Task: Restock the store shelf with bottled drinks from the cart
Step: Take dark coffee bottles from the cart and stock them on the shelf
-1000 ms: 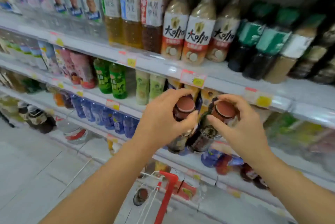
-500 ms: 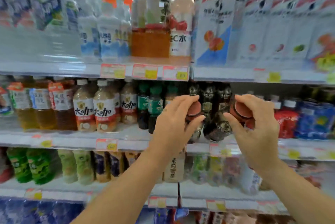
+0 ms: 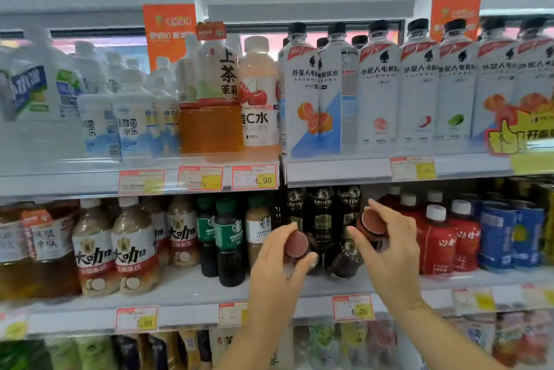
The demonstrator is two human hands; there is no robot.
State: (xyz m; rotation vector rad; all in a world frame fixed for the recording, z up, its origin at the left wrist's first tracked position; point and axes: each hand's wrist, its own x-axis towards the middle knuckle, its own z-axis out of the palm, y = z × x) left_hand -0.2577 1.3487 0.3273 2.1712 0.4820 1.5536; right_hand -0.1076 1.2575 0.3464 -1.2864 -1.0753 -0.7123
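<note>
Each of my hands holds a dark bottle with a brown-red cap, tipped toward me. My left hand grips the left bottle by its neck. My right hand grips the right bottle, whose dark labelled base points at the shelf. Both bottles hover at the front of the middle shelf, just before a row of matching dark bottles. The cart is out of view.
Green-capped coffee bottles stand left of the gap, red bottles right of it. Tall white bottles fill the upper shelf. Price tags line the shelf edge. More drinks sit on the lower shelf.
The view has swung up from the lower shelves and cart to the middle shelf. Both hands have carried their bottles up and forward toward the row of dark bottles.
</note>
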